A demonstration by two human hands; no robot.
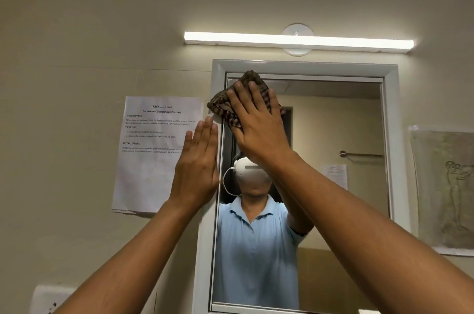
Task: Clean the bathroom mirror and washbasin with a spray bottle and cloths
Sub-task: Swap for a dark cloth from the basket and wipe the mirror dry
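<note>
I stand in a bathroom, at a wall mirror [320, 185] in a white frame [305, 67] with a lit tube light [297, 41] mounted just above it. The glass reflects a towel rail [361, 154] on the far wall behind me. Taped to the beige wall [77, 31] left of the frame is a printed sheet [151, 154] headed "Bathroom Countertop Cleaning"; a figure sketch [448, 190] hangs to the right.

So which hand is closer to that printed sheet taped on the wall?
Left. The left hand lies flat on the mirror frame, overlapping the printed sheet's right edge; the right hand presses the checked cloth on the glass.
</note>
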